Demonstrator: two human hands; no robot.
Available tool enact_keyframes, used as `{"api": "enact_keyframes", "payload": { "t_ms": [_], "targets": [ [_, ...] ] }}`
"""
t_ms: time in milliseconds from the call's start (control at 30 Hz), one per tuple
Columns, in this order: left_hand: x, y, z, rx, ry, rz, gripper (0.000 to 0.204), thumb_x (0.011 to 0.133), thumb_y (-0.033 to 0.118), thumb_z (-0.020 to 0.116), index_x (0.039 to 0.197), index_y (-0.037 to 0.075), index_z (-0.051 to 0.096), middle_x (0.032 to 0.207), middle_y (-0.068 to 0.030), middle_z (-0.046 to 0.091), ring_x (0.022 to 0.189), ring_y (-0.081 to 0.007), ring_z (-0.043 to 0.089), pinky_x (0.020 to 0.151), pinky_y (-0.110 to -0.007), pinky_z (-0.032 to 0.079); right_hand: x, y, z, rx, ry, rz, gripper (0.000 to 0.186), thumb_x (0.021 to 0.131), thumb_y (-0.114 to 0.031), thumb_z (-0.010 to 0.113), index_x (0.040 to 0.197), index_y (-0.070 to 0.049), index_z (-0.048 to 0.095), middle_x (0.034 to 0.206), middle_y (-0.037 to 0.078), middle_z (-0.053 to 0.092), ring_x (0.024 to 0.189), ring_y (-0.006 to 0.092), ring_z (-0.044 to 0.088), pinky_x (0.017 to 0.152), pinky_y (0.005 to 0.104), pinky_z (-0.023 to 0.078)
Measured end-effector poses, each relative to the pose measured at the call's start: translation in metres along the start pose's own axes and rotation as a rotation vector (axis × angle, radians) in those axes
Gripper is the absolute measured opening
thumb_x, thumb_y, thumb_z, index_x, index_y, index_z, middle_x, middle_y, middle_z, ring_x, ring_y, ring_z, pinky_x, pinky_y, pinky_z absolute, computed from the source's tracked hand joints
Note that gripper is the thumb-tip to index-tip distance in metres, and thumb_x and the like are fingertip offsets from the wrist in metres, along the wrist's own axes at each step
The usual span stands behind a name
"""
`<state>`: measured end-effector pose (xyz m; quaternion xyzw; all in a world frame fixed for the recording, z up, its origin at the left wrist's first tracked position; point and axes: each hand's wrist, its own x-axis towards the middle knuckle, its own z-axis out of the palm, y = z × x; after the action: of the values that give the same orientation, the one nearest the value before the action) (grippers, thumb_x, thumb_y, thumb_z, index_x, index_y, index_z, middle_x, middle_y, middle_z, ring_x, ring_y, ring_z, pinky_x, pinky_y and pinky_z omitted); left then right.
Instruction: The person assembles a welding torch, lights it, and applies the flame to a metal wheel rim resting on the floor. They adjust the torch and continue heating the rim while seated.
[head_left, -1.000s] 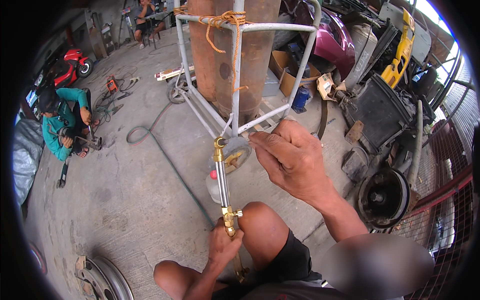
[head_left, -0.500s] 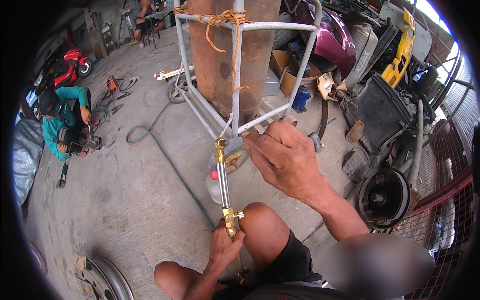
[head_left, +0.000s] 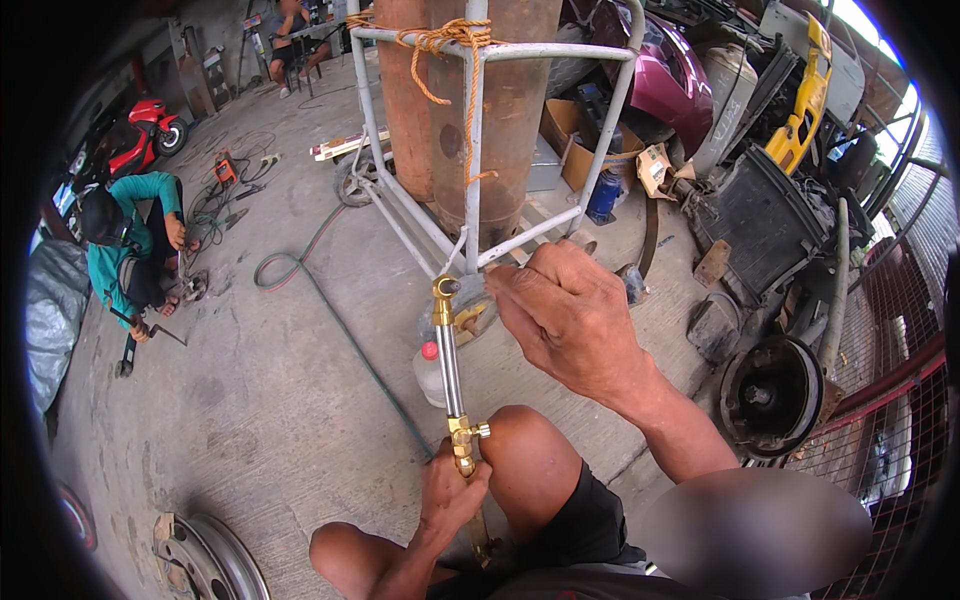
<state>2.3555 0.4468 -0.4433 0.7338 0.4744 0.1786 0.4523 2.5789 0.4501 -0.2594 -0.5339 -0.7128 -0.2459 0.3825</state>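
1. While left hand (head_left: 455,490) clamps its handle, brass-and-silver torch (head_left: 450,370) points up-frame, long axis near-vertical.
2. Right hand (head_left: 575,320), just right of torch head (head_left: 443,311) and nearer it: fingertips pinched together, can't tell on what.

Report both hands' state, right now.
Left hand: closed around the cutting torch.
Right hand: closed in a pinch; whether it holds anything small cannot be told.

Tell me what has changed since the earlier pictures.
The cutting torch in the left hand has shifted slightly right; the pinched right hand has edged slightly left, narrowing the gap. A co-worker's lower hand has moved down the picture. Neither of the person's hands visibly changed grip. The gas cylinders and metal frame stayed put.
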Motion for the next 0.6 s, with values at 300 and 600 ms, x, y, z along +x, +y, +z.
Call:
{"api": "enact_keyframes", "payload": {
  "t_ms": [300,600],
  "targets": [
    [0.0003,-0.0005,0.0006,-0.001,0.008,0.010,0.032,0.084,0.017,0.073,0.105,-0.005,0.064,0.080,-0.0228,0.071,0.073,-0.0419,0.072,0.071,-0.050,0.058,0.0007,0.0019,-0.0008,0.023,-0.005,0.014,0.022,0.081,-0.002,0.083,0.101,-0.001,0.074,0.086,0.006,0.055,0.078,0.0224,0.059,0.066,0.0374,0.052],
    [0.0003,-0.0001,0.0025,0.033,0.022,0.011,0.034,0.084,0.017,0.073,0.108,-0.004,0.064,0.088,-0.0254,0.073,0.081,-0.0459,0.073,0.078,-0.052,0.059,0.0053,-0.0016,-0.0055,-0.106,-0.043,-0.202,0.019,0.083,-0.008,0.075,0.101,-0.003,0.074,0.087,0.004,0.053,0.080,0.0198,0.056,0.070,0.0343,0.048]
  ]
}}
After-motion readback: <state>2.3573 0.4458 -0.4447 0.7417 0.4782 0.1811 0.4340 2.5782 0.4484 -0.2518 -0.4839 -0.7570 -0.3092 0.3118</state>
